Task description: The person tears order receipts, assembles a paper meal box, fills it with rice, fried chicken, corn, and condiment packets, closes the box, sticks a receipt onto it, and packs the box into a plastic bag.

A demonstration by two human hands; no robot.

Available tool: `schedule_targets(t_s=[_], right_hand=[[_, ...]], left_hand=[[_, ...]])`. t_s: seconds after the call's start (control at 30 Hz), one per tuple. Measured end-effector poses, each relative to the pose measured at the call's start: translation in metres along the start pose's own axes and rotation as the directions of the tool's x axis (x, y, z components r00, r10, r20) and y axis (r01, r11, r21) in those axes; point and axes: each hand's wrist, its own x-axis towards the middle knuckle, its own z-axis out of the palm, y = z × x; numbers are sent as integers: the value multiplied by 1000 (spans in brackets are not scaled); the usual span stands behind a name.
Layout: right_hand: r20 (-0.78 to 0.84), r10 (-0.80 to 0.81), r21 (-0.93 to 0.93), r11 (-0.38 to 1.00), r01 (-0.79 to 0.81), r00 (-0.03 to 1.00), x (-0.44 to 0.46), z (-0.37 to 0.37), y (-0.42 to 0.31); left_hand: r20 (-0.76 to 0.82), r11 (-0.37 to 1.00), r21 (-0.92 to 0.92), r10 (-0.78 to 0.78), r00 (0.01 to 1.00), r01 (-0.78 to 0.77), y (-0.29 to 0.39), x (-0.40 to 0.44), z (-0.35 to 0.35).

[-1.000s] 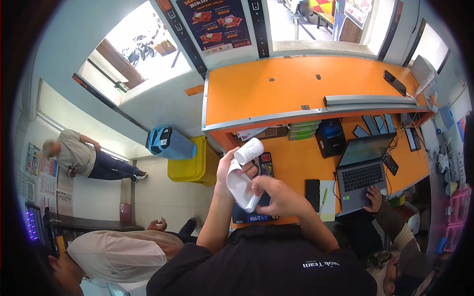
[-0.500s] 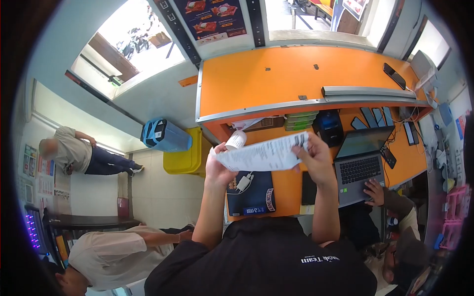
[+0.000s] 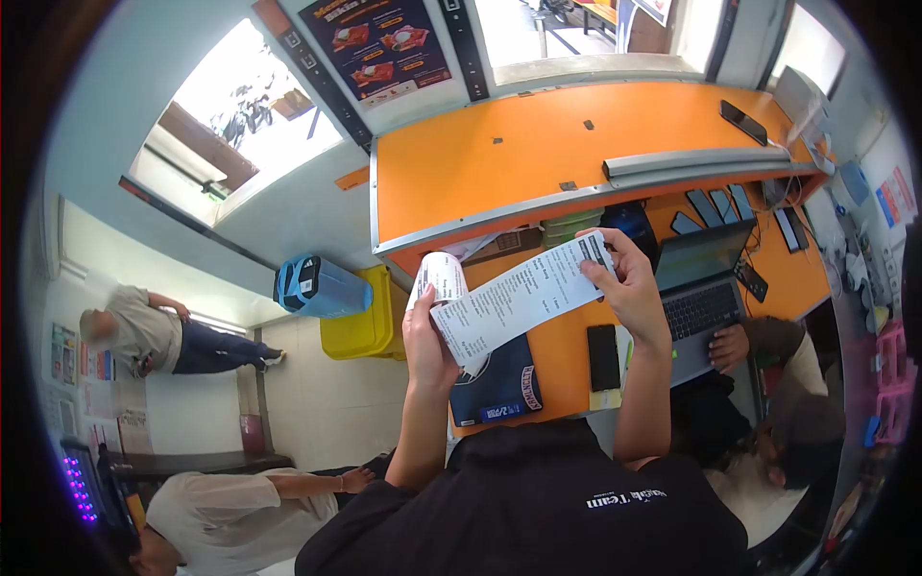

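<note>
A long printed receipt (image 3: 523,298) stretches between my two hands above the orange desk, its printed face turned up toward me. My left hand (image 3: 425,336) pinches its left end, where the paper curls into a loose roll (image 3: 443,275). At the upper right end, my right hand (image 3: 629,286) grips the strip with the thumb on top. Below the paper lies a dark blue folder-like item (image 3: 504,389) with printed lettering, partly covered by the receipt. A black phone (image 3: 603,357) rests on papers under my right forearm.
An open laptop (image 3: 706,307) stands to the right, with a co-worker's hand (image 3: 730,348) on it. Several phones (image 3: 718,204) lie behind it. A raised orange counter (image 3: 499,158) runs along the back. A yellow bin (image 3: 360,331) and two people are on the left.
The receipt has tilted to show its printed face more fully, its left end lower. The roll at the left end looks larger and more uncurled. My view has shifted slightly.
</note>
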Motion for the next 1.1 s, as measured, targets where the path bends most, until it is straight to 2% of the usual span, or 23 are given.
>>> schedule_targets(t_s=[0.2,0.23,0.27,0.3,0.33,0.37,0.43,0.5,0.57,0.63,0.67,0.7,0.73,0.77,0.83,0.9,0.97,1.03,1.1], right_hand=[[-181,-131,-32,991,128,975,-84,18,-29],[-198,-205,-113,976,185,959,-101,20,-29],[-216,-277,-207,950,233,936,-118,20,-31],[-242,-343,-321,911,259,908,-141,19,-35],[-256,-438,-434,849,303,862,-167,25,-44],[-268,-523,-562,767,310,809,-190,28,-54],[-386,-316,-449,885,123,866,-248,31,-62],[-438,-294,-464,883,67,849,-312,33,-88],[-469,-295,-445,893,65,833,-369,36,-99],[-480,-327,-419,901,114,814,-413,42,-107],[-486,-404,-472,868,157,775,-436,39,-111],[-514,-401,-466,873,145,759,-462,36,-115],[-545,-396,-464,876,127,739,-488,35,-118],[-576,-394,-462,880,112,716,-515,34,-121],[-686,-337,-394,917,60,645,-569,30,-121],[-785,-242,-247,966,70,570,-620,24,-124],[-877,-102,-40,989,139,469,-674,19,-127],[-917,-93,-11,978,207,389,-736,6,-119],[-946,-72,2,973,229,316,-809,-4,-113]], left_hand=[[-70,944,173,297,952,-282,-9,-20,6],[-108,913,173,390,915,-369,-13,-25,13],[-76,875,320,405,911,-362,-18,-21,-7],[-73,817,354,508,858,-454,-33,-8,-31],[18,758,501,473,881,-418,-31,-3,-52],[99,814,370,446,890,-449,-22,-46,-5],[152,848,340,377,914,-407,-31,-71,14],[155,860,347,341,927,-374,-47,-89,24],[406,796,460,206,890,-394,-60,-122,20],[575,822,481,-33,817,-305,-46,-149,25],[586,823,468,-18,810,-320,-52,-171,31],[594,827,452,2,804,-336,-62,-193,35],[708,838,398,-20,706,-374,-71,-201,35],[813,850,375,-112,571,-369,-74,-212,37],[903,922,287,-170,394,-261,-90,-255,60],[842,839,526,-493,219,-137,-101,-308,93],[794,795,606,-603,74,-18,-134,-377,119],[687,697,717,-708,-165,-5,-171,-442,142],[608,651,759,-715,-344,-10,-216,-508,156]])
